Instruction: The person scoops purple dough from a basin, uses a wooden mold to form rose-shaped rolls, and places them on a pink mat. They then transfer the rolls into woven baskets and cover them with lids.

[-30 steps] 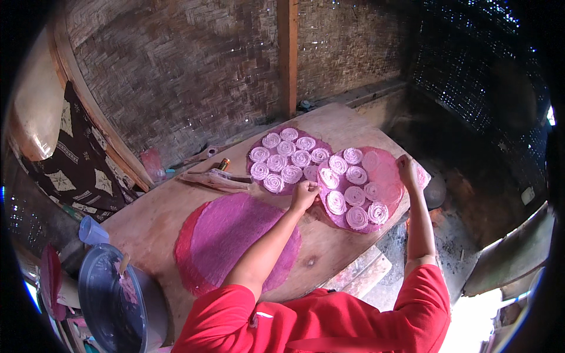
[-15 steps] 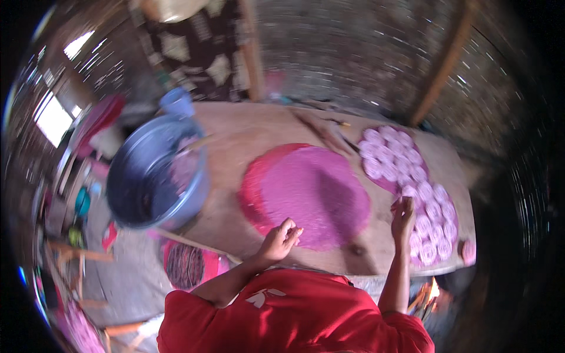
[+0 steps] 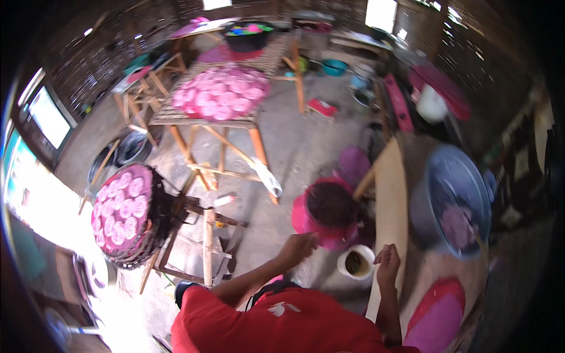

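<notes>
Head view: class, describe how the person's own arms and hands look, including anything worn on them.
The left hand and right hand show no gloves. Both forearms are bare below the short sleeves of a red shirt, which has a pale marking on it. Blur hides finer details.

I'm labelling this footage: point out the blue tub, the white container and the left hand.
Blue tub (image 3: 447, 174), head view: bare inner wall.
White container (image 3: 343, 267), head view: outer wall.
Left hand (image 3: 298, 249), head view: its middle.

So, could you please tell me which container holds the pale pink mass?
The big blue tub, right of the right hand; the small white pot holds something brownish.
</notes>
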A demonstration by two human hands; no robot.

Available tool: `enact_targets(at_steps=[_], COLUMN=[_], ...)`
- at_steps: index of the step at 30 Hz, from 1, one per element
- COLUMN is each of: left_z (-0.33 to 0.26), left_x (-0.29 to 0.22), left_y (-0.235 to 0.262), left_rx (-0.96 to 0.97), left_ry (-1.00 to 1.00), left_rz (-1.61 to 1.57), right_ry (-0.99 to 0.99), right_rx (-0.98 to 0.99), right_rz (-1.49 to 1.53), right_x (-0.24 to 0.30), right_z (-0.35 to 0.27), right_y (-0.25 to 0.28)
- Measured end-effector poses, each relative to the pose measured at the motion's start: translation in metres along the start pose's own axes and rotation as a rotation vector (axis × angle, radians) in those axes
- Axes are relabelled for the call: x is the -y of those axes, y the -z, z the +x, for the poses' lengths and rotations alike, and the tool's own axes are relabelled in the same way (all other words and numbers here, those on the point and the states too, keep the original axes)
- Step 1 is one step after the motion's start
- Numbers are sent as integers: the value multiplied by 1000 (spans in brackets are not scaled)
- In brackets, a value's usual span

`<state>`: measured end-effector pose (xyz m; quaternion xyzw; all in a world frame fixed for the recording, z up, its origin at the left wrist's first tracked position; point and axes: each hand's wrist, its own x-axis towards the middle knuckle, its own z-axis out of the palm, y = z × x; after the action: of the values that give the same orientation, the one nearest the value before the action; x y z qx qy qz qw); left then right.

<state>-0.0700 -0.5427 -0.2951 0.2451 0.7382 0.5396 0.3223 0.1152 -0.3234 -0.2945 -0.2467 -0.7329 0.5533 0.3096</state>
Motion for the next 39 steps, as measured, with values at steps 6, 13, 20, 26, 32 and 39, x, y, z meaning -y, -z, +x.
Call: enact_targets(at_steps=[6,13,20,26,32,39], left_z=[-45,-89,-94,-199,-273,-284], left_x=[26,30,16,11,48,103], left_y=[167,232,256,308,331,364], left_rx=[-646,-844,-1339,-2013,-2097,-2119], left_ry=[-180,140,-50,314,738,1064], left_rz=[178,-22,251,690,852,693], right_ry=[105,310,483,849,972,1183], right_rx=[437,850,1297,1411,1572,1320], right_rz=[-46,2,102,182,147,-582], right_x=[35,70,76,150,227,238], right_z=[82,106,115,124,67,-2], right_y=[-200,-377,-504,-646,-823,-916])
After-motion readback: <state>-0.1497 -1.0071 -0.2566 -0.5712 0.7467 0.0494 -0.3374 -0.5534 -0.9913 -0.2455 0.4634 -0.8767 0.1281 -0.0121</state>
